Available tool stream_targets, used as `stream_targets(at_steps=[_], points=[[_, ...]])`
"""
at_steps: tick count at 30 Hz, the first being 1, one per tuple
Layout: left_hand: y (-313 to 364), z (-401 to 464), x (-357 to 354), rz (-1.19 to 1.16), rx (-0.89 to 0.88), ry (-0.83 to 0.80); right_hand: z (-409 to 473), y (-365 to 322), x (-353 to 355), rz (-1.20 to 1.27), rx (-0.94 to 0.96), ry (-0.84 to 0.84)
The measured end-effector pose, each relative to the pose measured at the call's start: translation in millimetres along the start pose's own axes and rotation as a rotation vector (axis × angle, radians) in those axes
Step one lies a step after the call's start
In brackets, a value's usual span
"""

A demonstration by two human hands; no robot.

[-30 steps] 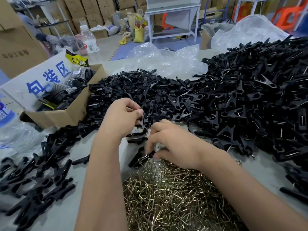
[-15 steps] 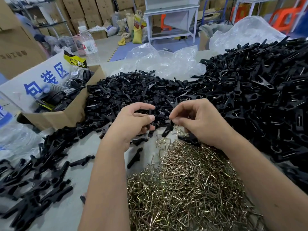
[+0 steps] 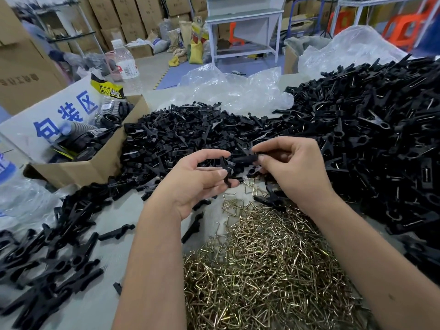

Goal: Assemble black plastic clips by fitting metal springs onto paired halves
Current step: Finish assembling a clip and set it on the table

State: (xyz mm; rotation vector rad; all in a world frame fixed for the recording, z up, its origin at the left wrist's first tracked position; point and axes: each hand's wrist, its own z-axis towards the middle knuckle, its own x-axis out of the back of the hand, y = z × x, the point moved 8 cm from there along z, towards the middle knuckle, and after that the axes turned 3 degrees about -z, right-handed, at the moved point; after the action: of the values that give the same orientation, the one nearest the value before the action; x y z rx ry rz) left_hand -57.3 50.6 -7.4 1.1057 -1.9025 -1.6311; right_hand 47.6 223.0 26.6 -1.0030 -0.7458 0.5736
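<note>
A black plastic clip half [image 3: 226, 171], narrow and notched, is pinched upright in the left hand [image 3: 197, 184]; a second clip half [image 3: 245, 159] is held level in the curled fingers of the right hand [image 3: 292, 170], both grips closed, ends almost touching. Against half a second ago, the halves are brought together. Beneath the grips lies the spring pile [image 3: 266, 265]; bare worktop [image 3: 123, 215] is left of them.
</note>
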Motion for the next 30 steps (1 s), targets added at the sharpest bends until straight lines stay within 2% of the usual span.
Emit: stream_targets(at_steps=[5,14,20,26,30], points=[[3,-1,-7,-0.086,-0.008,-0.054,-7,-12,-7,-0.077,0.084,0.069],[4,-1,-6,-0.174,-0.023,-0.013,-19,-29,-11,-0.203,0.220,0.210],[4,-1,-5,-0.171,-0.033,-0.006,-25,-37,-18,-0.302,0.313,0.213],[5,-2,0,-0.160,-0.073,-0.007,-22,-36,-27,-0.258,0.320,0.068],[5,-3,-4,-0.150,-0.059,-0.070,-16,-22,-32,-0.133,0.195,-0.108]])
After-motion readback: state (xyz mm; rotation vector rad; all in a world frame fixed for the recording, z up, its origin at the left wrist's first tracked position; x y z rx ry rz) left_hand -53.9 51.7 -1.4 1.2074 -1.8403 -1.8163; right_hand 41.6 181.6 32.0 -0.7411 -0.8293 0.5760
